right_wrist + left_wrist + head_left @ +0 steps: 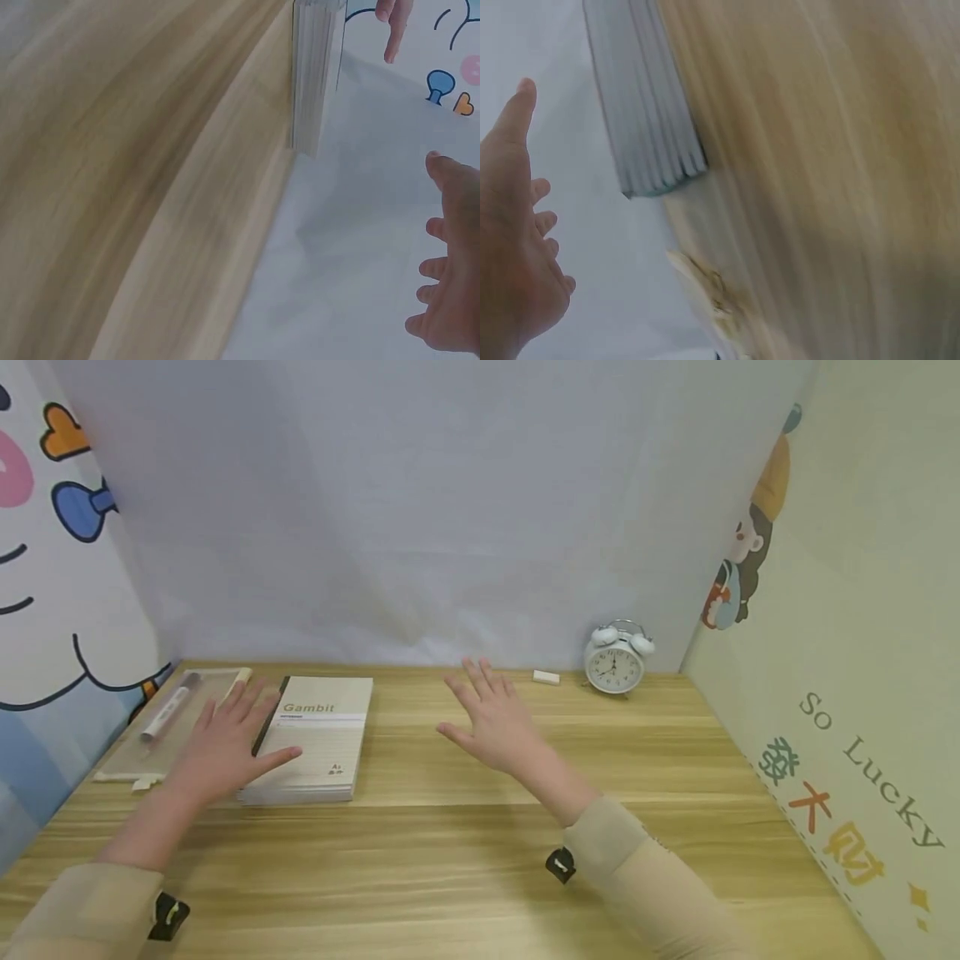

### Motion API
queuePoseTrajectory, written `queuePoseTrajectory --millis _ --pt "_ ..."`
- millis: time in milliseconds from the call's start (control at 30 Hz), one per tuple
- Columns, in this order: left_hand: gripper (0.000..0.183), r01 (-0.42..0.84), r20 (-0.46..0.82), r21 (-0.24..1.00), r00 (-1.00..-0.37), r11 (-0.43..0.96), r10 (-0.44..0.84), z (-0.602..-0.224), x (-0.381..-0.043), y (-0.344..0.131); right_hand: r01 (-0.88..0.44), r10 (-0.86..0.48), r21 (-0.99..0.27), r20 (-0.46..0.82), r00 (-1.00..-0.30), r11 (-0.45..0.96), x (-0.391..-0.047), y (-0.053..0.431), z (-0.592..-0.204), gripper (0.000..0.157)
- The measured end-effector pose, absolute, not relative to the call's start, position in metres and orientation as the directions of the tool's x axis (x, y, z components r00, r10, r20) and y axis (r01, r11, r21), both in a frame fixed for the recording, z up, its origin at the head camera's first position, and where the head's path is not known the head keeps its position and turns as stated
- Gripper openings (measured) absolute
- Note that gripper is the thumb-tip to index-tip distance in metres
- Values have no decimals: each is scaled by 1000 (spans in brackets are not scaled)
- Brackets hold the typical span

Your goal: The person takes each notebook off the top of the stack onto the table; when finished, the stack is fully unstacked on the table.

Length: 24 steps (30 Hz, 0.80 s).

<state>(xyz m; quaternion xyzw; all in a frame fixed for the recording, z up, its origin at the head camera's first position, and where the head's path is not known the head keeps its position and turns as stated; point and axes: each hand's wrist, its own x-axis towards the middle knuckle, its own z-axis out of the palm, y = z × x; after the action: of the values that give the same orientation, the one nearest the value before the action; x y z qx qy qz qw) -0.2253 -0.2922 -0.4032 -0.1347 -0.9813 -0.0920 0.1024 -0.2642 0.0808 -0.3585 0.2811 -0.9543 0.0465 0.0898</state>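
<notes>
My left hand [225,747] is held with fingers spread, palm down, overlapping the left edge of a stack of Gambit notebooks [327,743] in the head view. The left wrist view shows that hand [517,232] beside the stack's page edges [645,97], holding nothing. To the right of the stack, my right hand [495,722] hovers over the wooden table, its fingers spread too and nothing in its grasp. The right wrist view has this hand [457,262] at its right edge, with the stack [311,82] farther off at the top.
A mesh zip pouch [202,718] with a white marker [167,713] lies at the table's left. Toward the back right are a small white block [546,677] and a white twin-bell alarm clock [615,662]. Cloth walls [450,510] enclose the wooden table [420,860] behind and at both sides.
</notes>
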Motion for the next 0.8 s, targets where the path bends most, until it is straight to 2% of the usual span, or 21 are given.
queuePoseTrajectory --millis 200,500,667,800 --pt "103 250 151 236 -964 939 219 -417 -236 -310 -602 -588 -122 136 -798 789 -270 42 -378 77" --pt "108 163 1 428 -984 889 180 -428 -245 -322 -568 -586 -351 64 -808 745 -273 -3 -411 84" --pt "105 122 -65 463 -983 878 171 -431 -247 -324 -513 -568 -470 30 -822 718 -272 -21 -429 85" --pt "102 117 -71 468 -983 876 170 -433 -249 -326 -484 -580 -564 11 -814 669 -273 -32 -439 81"
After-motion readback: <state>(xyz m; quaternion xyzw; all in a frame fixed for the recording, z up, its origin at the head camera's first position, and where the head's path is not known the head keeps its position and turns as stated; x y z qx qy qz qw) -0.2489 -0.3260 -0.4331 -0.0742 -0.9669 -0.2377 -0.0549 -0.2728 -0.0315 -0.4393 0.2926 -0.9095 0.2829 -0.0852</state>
